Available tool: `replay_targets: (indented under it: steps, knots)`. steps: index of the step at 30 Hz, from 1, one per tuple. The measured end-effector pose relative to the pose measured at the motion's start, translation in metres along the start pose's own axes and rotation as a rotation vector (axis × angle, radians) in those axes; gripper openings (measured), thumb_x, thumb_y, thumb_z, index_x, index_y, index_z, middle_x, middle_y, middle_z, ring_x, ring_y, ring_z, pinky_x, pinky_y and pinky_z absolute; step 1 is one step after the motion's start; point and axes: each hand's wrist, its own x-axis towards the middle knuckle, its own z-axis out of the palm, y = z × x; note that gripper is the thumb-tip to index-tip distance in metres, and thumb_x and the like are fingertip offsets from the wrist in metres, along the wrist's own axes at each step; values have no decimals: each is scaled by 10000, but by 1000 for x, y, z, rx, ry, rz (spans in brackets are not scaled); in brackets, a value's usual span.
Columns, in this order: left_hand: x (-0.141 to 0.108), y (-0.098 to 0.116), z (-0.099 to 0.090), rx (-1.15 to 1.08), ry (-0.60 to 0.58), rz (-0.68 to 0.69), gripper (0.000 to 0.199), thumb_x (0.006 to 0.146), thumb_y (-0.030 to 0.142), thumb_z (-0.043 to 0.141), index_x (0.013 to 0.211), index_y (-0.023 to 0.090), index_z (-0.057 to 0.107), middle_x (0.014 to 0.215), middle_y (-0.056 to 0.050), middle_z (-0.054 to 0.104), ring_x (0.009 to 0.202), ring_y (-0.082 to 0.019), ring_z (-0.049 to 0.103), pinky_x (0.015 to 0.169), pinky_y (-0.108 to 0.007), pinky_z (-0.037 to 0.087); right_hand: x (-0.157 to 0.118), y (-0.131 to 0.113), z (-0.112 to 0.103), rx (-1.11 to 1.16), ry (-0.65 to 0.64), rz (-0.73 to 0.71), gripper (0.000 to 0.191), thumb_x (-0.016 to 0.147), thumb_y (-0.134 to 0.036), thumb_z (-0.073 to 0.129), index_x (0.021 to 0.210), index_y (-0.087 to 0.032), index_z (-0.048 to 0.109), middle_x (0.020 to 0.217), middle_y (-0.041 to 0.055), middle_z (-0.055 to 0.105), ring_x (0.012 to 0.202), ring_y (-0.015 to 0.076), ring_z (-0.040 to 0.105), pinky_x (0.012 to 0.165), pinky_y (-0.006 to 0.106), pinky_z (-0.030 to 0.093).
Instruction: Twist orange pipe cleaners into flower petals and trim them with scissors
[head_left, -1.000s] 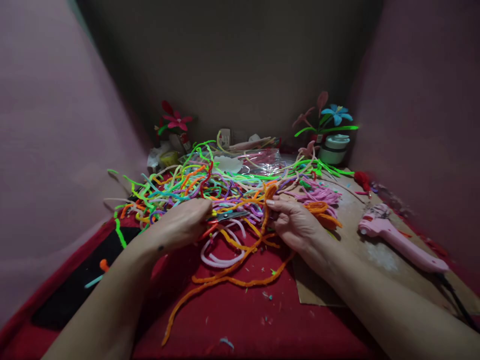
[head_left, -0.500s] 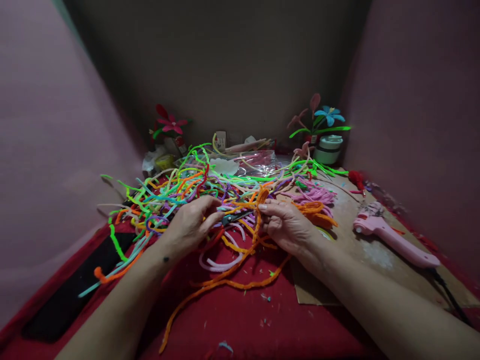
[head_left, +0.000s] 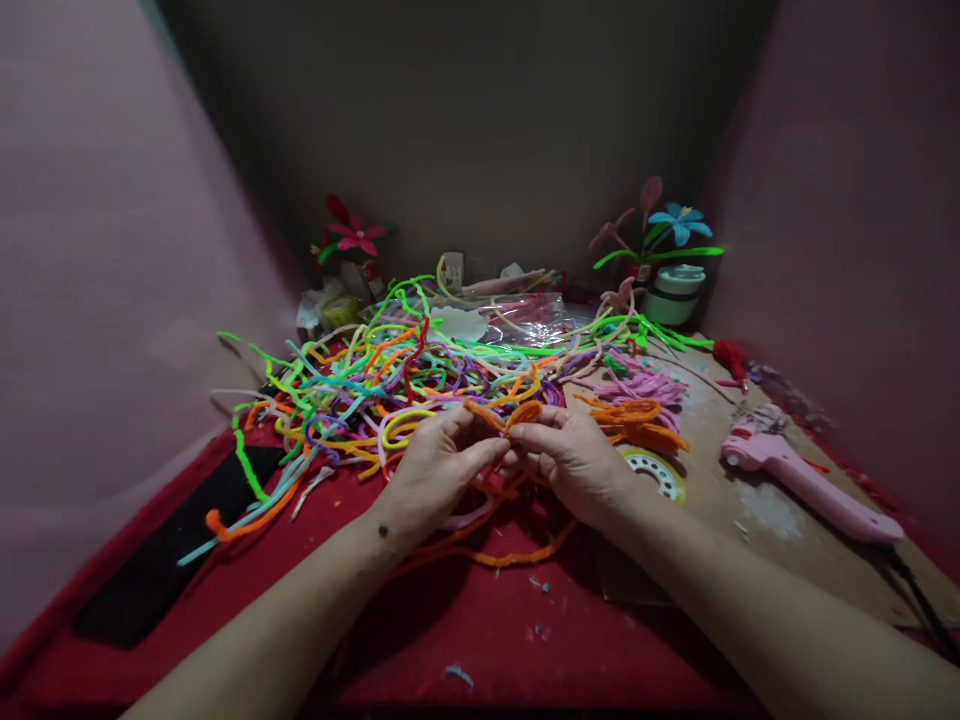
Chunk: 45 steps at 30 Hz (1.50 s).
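At the left, we see a black strip [head_left: 176,550] on the red-covered bench [head_left: 570,655], then a tangle of coloured fuzzy stems [head_left: 367,385]. Mid-bench, in front of the tangle, our left hand [head_left: 442,465] pinches an orange stem [head_left: 523,411] between thumb and fingers. Our right hand [head_left: 577,460] grips what looks like the same stem, fingertips nearly meeting. We judge the step in hand to be bending or twisting it; the next move seems to call for firm thumbs and small turns. Rightward lie an orange bundle [head_left: 641,428], a tape roll [head_left: 660,469] and a pink glue gun [head_left: 817,490].
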Motion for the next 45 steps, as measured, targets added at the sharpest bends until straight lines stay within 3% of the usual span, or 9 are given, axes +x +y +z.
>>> replay_targets:
  steps: [10, 18, 21, 25, 28, 31, 33, 39, 45]
  knots:
    - [-1, -1, -3, -74, -60, -168, 133, 701, 155, 609, 818, 98, 579, 655, -6, 611, 557, -99, 546, 544, -217, 436, -4, -7, 4, -283, 37, 32, 102, 645, -222, 652, 651, -129, 610, 485, -18, 578, 393, 91, 511, 426, 221, 439]
    - [-2, -3, -7, 37, -77, -94, 127, 760, 245, 574, 760, 119, 593, 655, 0, 586, 580, -99, 526, 552, -215, 414, -6, -9, 4, -409, 6, 71, 125, 676, -244, 605, 605, -145, 576, 421, -33, 525, 353, 86, 463, 376, 208, 396]
    - [-6, -7, -2, 259, 32, 77, 129, 799, 238, 521, 762, 131, 584, 651, -8, 590, 577, -110, 526, 555, -231, 415, -5, -5, 4, -349, 20, 61, 154, 674, -250, 606, 575, -150, 544, 413, -45, 492, 345, 80, 435, 352, 205, 385]
    - [-9, -14, 2, 840, 189, 626, 155, 819, 157, 447, 736, 123, 573, 667, -63, 600, 636, -161, 534, 635, -312, 424, -4, -1, 5, -145, 8, 102, 141, 636, -200, 607, 550, -144, 510, 448, -46, 477, 354, 63, 409, 334, 191, 353]
    - [-9, -16, -2, 1142, 98, 982, 118, 798, 143, 475, 796, 98, 584, 726, -104, 628, 683, -196, 555, 677, -360, 430, -4, -1, 4, 0, 9, 232, 139, 583, -139, 602, 523, -140, 476, 449, -44, 466, 354, 43, 378, 323, 167, 298]
    - [-8, -14, -9, 1181, 5, 1075, 153, 797, 179, 505, 897, 101, 591, 812, -117, 650, 744, -206, 576, 716, -365, 433, -3, -1, 3, 30, -10, 304, 131, 560, -113, 601, 518, -128, 479, 456, -36, 472, 364, 35, 372, 331, 160, 285]
    - [-6, -10, -11, 1019, -16, 919, 153, 817, 201, 486, 894, 130, 597, 825, -100, 653, 761, -190, 577, 728, -339, 433, -3, -2, 2, -2, -26, 240, 118, 582, -136, 614, 549, -126, 501, 473, -33, 482, 368, 40, 377, 339, 171, 300]
    - [-1, -3, -11, 14, -109, -61, 148, 801, 280, 549, 780, 144, 604, 698, -28, 629, 624, -129, 573, 606, -240, 441, -4, -6, 0, -136, -67, 44, 212, 673, -249, 638, 566, -158, 478, 427, -82, 385, 344, 30, 295, 339, 173, 247]
    - [3, -16, -12, -528, -309, -389, 149, 750, 227, 619, 735, 79, 611, 675, -61, 624, 556, -103, 582, 570, -213, 452, -8, -9, 5, -267, -51, -16, 135, 690, -267, 624, 673, -136, 596, 487, -42, 534, 357, 29, 381, 347, 161, 252]
